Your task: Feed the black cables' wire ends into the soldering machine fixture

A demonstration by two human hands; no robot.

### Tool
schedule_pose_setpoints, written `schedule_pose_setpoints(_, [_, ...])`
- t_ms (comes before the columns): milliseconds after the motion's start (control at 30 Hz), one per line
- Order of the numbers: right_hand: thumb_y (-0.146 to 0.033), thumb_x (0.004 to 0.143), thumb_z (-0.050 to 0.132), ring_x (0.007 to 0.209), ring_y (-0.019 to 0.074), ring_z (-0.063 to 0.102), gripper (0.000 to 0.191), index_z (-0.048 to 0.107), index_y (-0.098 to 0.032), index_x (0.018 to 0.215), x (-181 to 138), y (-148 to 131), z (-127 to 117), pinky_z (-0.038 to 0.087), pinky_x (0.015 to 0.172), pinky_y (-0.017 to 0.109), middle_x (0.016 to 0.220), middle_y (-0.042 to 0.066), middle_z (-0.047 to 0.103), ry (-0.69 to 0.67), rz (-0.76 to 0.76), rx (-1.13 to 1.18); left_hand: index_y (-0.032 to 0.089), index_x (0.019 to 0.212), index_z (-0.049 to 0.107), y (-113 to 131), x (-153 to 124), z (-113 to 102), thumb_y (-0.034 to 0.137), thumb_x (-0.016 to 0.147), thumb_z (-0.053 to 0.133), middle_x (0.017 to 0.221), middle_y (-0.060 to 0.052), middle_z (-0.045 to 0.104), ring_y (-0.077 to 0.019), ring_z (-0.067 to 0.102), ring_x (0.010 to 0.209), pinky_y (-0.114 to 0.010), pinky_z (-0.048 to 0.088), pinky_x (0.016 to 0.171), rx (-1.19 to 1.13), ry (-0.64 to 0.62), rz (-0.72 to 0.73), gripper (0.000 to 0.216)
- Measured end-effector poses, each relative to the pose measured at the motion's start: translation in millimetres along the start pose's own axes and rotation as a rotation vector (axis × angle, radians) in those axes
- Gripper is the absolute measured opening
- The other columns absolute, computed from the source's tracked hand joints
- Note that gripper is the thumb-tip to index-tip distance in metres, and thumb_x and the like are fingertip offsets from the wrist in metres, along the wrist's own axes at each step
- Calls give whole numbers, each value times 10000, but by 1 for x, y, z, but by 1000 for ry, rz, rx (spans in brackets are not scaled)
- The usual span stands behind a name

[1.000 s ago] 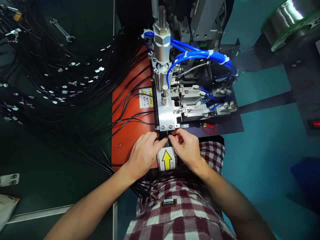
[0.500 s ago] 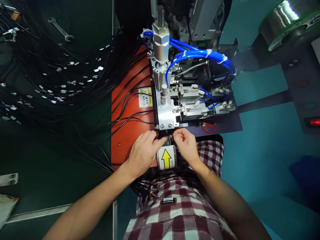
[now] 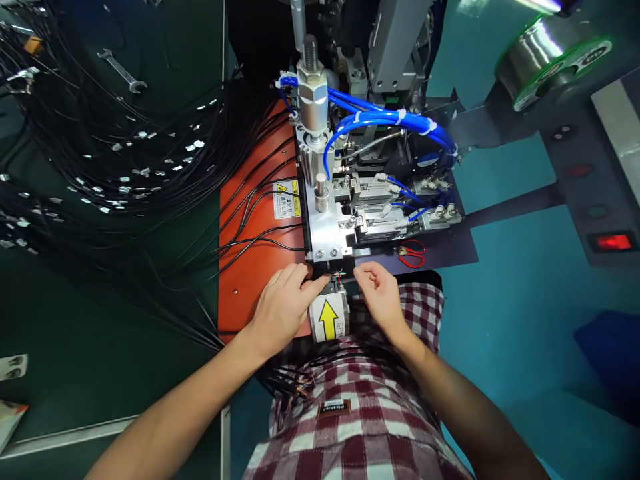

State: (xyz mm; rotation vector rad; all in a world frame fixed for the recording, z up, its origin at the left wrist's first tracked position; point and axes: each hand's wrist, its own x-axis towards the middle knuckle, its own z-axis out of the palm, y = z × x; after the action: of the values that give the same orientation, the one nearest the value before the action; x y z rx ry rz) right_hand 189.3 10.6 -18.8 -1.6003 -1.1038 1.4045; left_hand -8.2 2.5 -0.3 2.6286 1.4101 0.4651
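Observation:
My left hand [image 3: 284,305] rests at the front end of the machine, its fingers curled over the edge. Its thumb presses on a small black fixture block [image 3: 330,287], where a cable end with thin fine wires [image 3: 340,274] sticks out to the right. The rest of that cable is hidden under the hand. My right hand [image 3: 380,291] hovers just right of the wires, apart from them, with thumb and forefinger pinched together; whatever is between the tips is too small to make out. Below the block sits a white label with a yellow arrow [image 3: 328,320].
Silver cylinders with blue air tubes [image 3: 390,119] rise behind my hands. Several black cables cross the orange plate [image 3: 235,267]. Red-handled snips [image 3: 412,255] lie to the right. A wrench [image 3: 121,71] and many bundled cables [image 3: 150,160] cover the left table. A solder spool [image 3: 540,60] stands upper right.
My right hand has drawn back to the right from the fixture, uncovering the thin wires. My left hand keeps its place on the fixture. The whole view has shifted slightly.

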Motion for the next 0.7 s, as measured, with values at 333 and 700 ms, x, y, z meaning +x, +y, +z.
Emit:
schedule_pose_setpoints(333, [-297, 883, 532, 613, 132, 529, 186, 645, -195, 776, -13, -16, 4, 402, 618, 250, 684, 10, 617, 5, -316, -553, 172, 1154, 657, -1, -1, -1, 105, 903, 412, 868, -101, 536, -222, 481, 811, -323, 428, 664, -10, -28, -5, 357])
schedule_pose_setpoints(700, [-355, 814, 599, 521, 91, 409, 204, 592, -158, 761, 17, 3, -4, 337, 496, 228, 606, -38, 482, -290, -67, -9, 160, 1142, 666, -3, -1, 0, 120, 910, 433, 899, -110, 555, -227, 494, 843, -331, 436, 680, -42, -15, -2, 332])
